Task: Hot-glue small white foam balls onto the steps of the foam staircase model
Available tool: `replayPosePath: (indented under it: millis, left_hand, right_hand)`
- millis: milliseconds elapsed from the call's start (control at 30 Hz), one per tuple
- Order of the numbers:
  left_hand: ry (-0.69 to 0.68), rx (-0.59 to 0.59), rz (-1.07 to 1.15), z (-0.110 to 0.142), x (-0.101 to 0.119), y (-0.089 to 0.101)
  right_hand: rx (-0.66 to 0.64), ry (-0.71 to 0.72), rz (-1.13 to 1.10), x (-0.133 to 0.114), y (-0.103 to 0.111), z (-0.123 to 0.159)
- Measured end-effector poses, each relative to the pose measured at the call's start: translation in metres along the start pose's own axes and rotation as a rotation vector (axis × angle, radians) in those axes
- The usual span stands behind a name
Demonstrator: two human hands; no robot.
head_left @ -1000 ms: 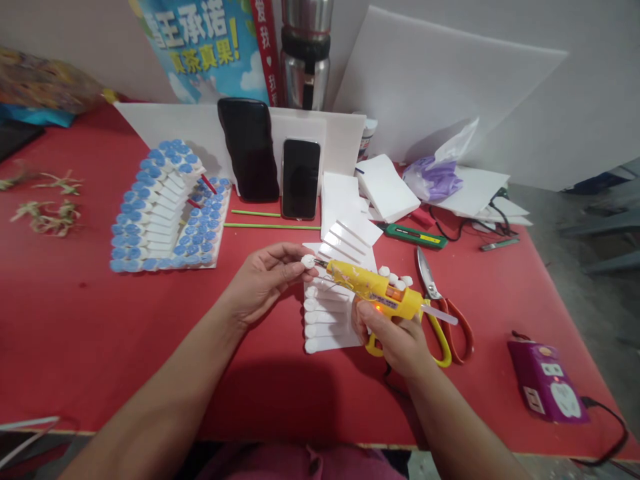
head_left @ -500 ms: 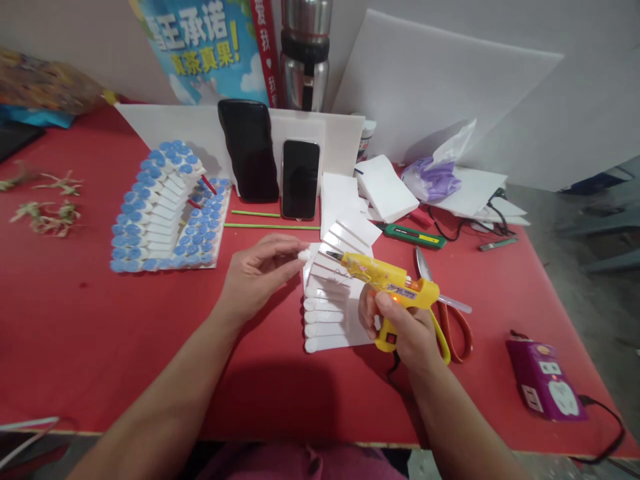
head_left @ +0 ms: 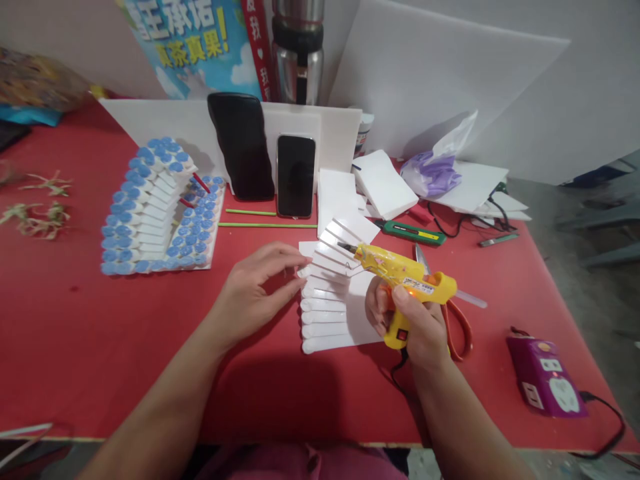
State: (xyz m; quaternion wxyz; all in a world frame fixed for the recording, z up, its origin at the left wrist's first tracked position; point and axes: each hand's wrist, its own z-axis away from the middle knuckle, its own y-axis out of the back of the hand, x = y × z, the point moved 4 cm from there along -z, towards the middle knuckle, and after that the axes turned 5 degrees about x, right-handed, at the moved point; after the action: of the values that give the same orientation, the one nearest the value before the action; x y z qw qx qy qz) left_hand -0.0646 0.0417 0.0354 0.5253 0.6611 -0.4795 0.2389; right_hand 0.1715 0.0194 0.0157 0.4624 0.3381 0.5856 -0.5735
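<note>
My left hand (head_left: 257, 290) pinches a small white roll (head_left: 303, 272) between thumb and fingertips. It rests against the left end of the white stepped piece (head_left: 324, 318), where similar white rolls line the strips' ends below it. My right hand (head_left: 413, 320) grips a yellow hot glue gun (head_left: 393, 267), its nozzle pointing left above the upper strips. Thin glue strands hang near the nozzle, and a clear glue stick (head_left: 471, 298) sticks out of its back.
At the left stands a stepped model (head_left: 160, 213) covered in blue-topped rolls. Two phones lean on a white board (head_left: 340, 133). A green cutter (head_left: 413, 232), red-handled scissors (head_left: 461, 327), white sheets (head_left: 385, 187) and a purple power box (head_left: 547, 377) lie rightward.
My left hand has set the small white roll against the stepped piece's left edge. My right hand has drawn the glue gun back to the right. The view has shifted slightly.
</note>
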Motion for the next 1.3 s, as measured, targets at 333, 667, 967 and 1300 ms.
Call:
replayPosePath:
  millis: [333, 667, 967, 1300]
  left_hand:
    - [0.109, -0.081, 0.003, 0.007, -0.01, 0.001]
    - [0.032, -0.148, -0.057, -0.004, -0.002, -0.004]
    - [-0.006, -0.185, -0.12, -0.007, 0.002, -0.004]
    - [-0.052, -0.246, -0.235, -0.007, 0.009, -0.005]
  right_hand:
    - [0.023, 0.01, -0.001, -0.003, 0.003, -0.003]
    - [0.043, 0.032, 0.006, -0.005, 0.002, -0.002]
    - [0.064, 0.032, 0.024, -0.007, 0.0, -0.002]
    - [0.089, -0.007, 0.026, -0.006, 0.002, -0.001]
